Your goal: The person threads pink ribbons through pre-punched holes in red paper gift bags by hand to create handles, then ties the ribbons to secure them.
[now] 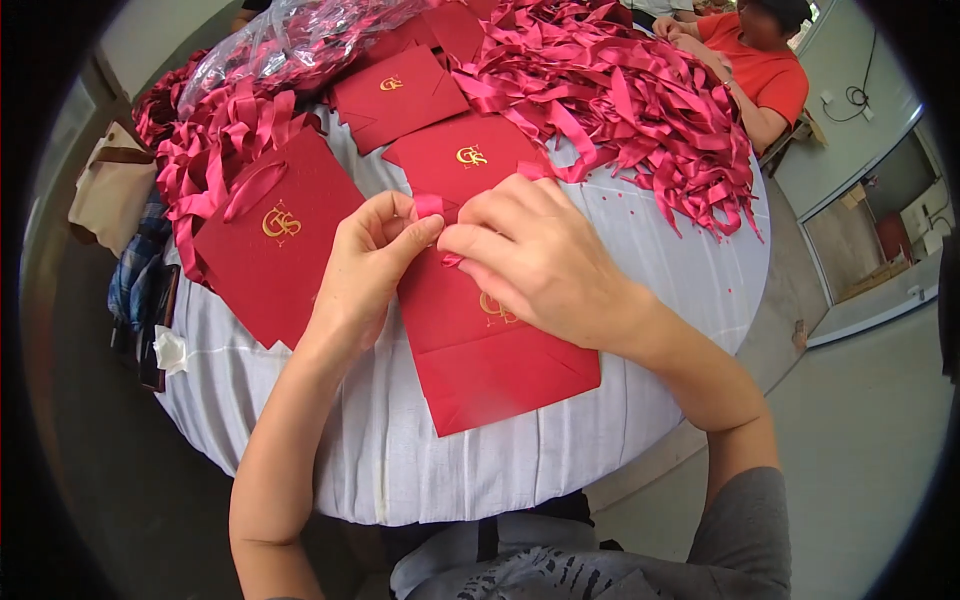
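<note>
Ribbon (429, 205), glossy, over flat bag (505, 385)

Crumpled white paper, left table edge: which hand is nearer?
Left. The left hand is up and right of the crumpled white paper; the right hand is farther right, beyond the left one.

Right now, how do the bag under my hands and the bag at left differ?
Your right hand partly covers the emblem on the front bag; the emblem on the left bag shows fully. Your left hand pinches ribbon near the front bag; a ribbon loop lies on the left bag. Both are red.
</note>
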`<action>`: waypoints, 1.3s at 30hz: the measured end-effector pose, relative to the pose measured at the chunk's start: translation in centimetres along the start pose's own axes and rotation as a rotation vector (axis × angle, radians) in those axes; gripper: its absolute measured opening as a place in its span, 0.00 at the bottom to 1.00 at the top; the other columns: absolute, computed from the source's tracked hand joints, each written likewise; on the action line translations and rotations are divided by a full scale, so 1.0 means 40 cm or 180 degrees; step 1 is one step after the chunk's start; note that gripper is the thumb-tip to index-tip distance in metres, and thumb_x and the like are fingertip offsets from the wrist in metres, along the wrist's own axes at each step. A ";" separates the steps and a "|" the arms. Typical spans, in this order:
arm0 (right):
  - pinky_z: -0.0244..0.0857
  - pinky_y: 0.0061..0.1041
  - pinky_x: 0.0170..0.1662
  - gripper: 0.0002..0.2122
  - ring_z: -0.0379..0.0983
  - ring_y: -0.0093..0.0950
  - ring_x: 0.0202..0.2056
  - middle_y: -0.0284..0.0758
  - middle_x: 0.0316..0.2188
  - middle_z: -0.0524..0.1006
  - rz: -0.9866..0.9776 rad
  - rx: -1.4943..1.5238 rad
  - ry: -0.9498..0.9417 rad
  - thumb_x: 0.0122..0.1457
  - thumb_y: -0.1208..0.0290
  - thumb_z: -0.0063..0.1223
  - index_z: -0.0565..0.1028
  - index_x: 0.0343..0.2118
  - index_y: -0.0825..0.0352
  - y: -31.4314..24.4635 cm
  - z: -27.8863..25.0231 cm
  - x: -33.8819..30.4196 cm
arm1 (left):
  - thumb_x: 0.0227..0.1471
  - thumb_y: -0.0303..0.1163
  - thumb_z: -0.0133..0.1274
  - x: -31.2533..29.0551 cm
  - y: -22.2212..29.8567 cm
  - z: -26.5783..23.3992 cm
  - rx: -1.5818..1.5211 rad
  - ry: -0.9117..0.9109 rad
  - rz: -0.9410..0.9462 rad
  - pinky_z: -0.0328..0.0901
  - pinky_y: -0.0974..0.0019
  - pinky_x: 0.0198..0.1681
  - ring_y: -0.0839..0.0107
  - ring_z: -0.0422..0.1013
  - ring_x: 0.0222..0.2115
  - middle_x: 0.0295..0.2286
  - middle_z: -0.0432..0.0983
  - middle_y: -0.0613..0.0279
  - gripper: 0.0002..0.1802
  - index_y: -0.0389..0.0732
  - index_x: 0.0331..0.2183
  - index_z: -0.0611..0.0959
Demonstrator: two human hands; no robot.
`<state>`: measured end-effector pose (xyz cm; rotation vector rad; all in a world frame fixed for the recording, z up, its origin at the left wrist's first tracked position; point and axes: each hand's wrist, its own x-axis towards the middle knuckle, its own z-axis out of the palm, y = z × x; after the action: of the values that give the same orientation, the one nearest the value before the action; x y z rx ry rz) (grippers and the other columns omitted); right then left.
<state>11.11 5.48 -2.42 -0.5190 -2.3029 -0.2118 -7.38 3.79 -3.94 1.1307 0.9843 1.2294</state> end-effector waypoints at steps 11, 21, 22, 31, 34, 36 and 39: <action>0.60 0.29 0.33 0.07 0.66 0.31 0.30 0.33 0.27 0.68 0.0095 -0.0093 -0.0514 0.46 0.75 0.58 0.73 0.29 0.64 0.029 0.031 -0.024 | 0.52 0.18 0.46 -0.014 -0.026 0.015 0.0079 -0.0143 -0.0287 0.66 0.74 0.40 0.78 0.69 0.38 0.38 0.73 0.58 0.20 0.35 0.48 0.66; 0.62 0.28 0.40 0.06 0.68 0.30 0.35 0.38 0.29 0.69 0.2628 0.2398 -0.1186 0.53 0.72 0.50 0.73 0.25 0.69 0.043 -0.016 -0.008 | 0.51 0.15 0.48 -0.037 -0.020 0.049 0.0117 -0.0369 0.0399 0.63 0.71 0.50 0.72 0.66 0.47 0.46 0.69 0.53 0.29 0.38 0.55 0.61; 0.62 0.27 0.40 0.06 0.68 0.29 0.36 0.38 0.30 0.69 0.2891 0.2734 -0.1217 0.53 0.72 0.50 0.73 0.25 0.69 0.048 -0.014 -0.011 | 0.51 0.15 0.48 -0.040 -0.018 0.052 0.0241 -0.0328 0.0451 0.63 0.70 0.50 0.71 0.65 0.48 0.47 0.68 0.53 0.31 0.38 0.55 0.60; 0.64 0.20 0.33 0.07 0.68 0.19 0.28 0.32 0.26 0.71 0.2763 0.2535 -0.0990 0.56 0.71 0.51 0.72 0.29 0.71 0.047 -0.022 -0.006 | 0.45 0.14 0.55 -0.050 -0.015 0.062 0.1385 -0.0084 0.1240 0.63 0.71 0.47 0.72 0.63 0.47 0.43 0.61 0.58 0.16 0.34 0.39 0.73; 0.63 0.18 0.32 0.07 0.67 0.15 0.27 0.29 0.23 0.72 0.2864 0.3001 -0.1076 0.56 0.72 0.51 0.73 0.29 0.71 0.060 -0.015 -0.009 | 0.45 0.15 0.56 -0.051 -0.016 0.061 0.1539 -0.0031 0.1299 0.62 0.71 0.48 0.71 0.63 0.46 0.43 0.61 0.58 0.12 0.35 0.36 0.76; 0.62 0.16 0.32 0.06 0.66 0.14 0.27 0.27 0.22 0.73 0.2878 0.3191 -0.1094 0.56 0.72 0.50 0.74 0.29 0.71 0.072 -0.017 -0.008 | 0.44 0.17 0.57 -0.050 -0.021 0.060 0.1665 0.0029 0.1440 0.63 0.71 0.40 0.70 0.65 0.42 0.41 0.63 0.58 0.11 0.36 0.33 0.78; 0.61 0.15 0.35 0.07 0.67 0.13 0.30 0.25 0.26 0.73 0.2791 0.3852 -0.1413 0.59 0.72 0.50 0.76 0.29 0.69 0.083 -0.022 -0.002 | 0.43 0.19 0.58 -0.054 -0.017 0.064 0.1845 0.0091 0.1550 0.65 0.71 0.32 0.69 0.67 0.38 0.38 0.64 0.57 0.09 0.37 0.31 0.79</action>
<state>13.15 8.19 -1.87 -0.8566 -1.8715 1.7095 -4.98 1.36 -4.19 1.8939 1.1662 1.3780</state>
